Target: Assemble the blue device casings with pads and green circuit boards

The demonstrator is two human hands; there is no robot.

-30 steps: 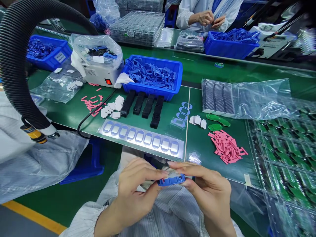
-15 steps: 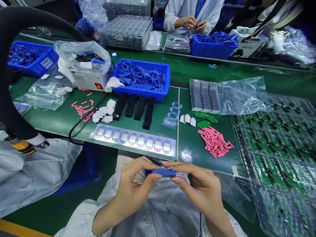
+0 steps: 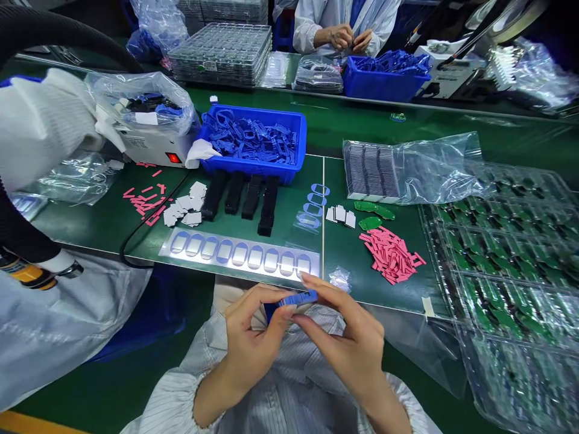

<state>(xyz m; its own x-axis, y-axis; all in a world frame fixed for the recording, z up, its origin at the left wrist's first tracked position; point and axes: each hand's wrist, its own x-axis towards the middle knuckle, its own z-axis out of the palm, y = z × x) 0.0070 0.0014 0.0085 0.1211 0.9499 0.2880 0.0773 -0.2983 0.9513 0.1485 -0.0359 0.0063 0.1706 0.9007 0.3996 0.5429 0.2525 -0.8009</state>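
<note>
Between my two hands, just off the table's near edge, is a small blue plastic housing [image 3: 296,299], tilted with its right end higher. My left hand [image 3: 256,328] pinches its left end between thumb and fingers. Thumb and forefinger of my right hand [image 3: 346,331] close on its right end. A bit of red shows near the left of the housing; its underside is hidden. Beyond my hands lies a strip of oval adhesive pieces [image 3: 233,255]. Past my right hand are a small clear plastic scrap [image 3: 340,278] and a heap of pink strips [image 3: 392,256].
A blue bin [image 3: 301,141] of blue plastic parts stands behind black stacks [image 3: 268,208]. Clear trays with green circuit boards [image 3: 493,280] fill the right side. At left, a neighbour's sleeve [image 3: 45,129] reaches over the table near a black hose [image 3: 27,223]. Another person's hands [image 3: 350,38] work opposite.
Both my hands have shifted slightly, the right one leftward, and the housing has tilted, right end up. At left, a neighbour's arm has come in over the table. The view has moved a little.
</note>
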